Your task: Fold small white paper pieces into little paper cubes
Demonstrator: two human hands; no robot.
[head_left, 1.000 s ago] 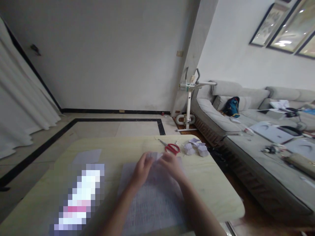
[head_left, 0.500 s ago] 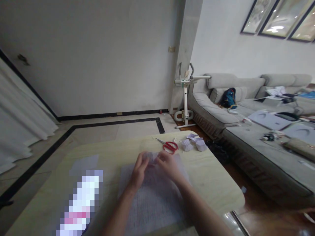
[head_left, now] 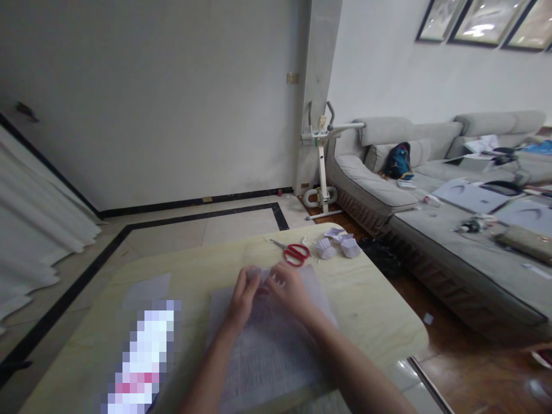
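Observation:
Between the fingertips of my left hand [head_left: 244,296] and my right hand [head_left: 288,287] is a small folded piece of white paper [head_left: 264,276]. Both hands are closed on it, though fingers cover much of it and its exact shape is blurred. They are above a large printed sheet [head_left: 276,356] lying on the pale wooden table [head_left: 366,316]. Just beyond my hands lie red-handled scissors [head_left: 295,253], blades pointing left. Several folded paper pieces [head_left: 350,247] sit right of the scissors near the far corner.
A blank white paper [head_left: 148,288] lies on the table's left, beside a pixelated bright object [head_left: 144,356]. Past the right table edge stand a grey sofa [head_left: 466,259] with a blue backpack [head_left: 399,161] on it, and an exercise machine [head_left: 322,167]. White curtains [head_left: 38,230] hang at left.
The view has tilted slightly down and right. My right hand's fingers have shifted a little on the paper, which both hands still hold.

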